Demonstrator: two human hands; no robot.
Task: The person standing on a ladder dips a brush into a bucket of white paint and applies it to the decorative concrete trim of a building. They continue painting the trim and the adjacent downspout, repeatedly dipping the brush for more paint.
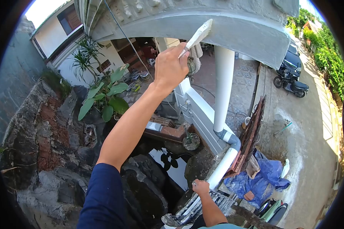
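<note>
My left hand [171,65], at the end of a raised arm in a dark blue sleeve, is closed around a paintbrush [198,37]. The brush's pale, paint-coated bristles point up and to the right, their tip overlapping the grey face of a curved concrete ledge [240,34]. Low in the view, my right hand [201,187] is curled into a fist beside a white pipe [222,168] and just above a paint-spattered metal ladder [208,204]. What that fist holds I cannot tell.
A white column [223,80] stands under the ledge. Below lie dark rocks [145,179] and a pond [170,162]. Rusty metal lengths [248,143] and a blue tarp [262,175] lie at right. A motorbike [294,87] and a car [290,61] stand on the drive. A cable [120,28] hangs at upper left.
</note>
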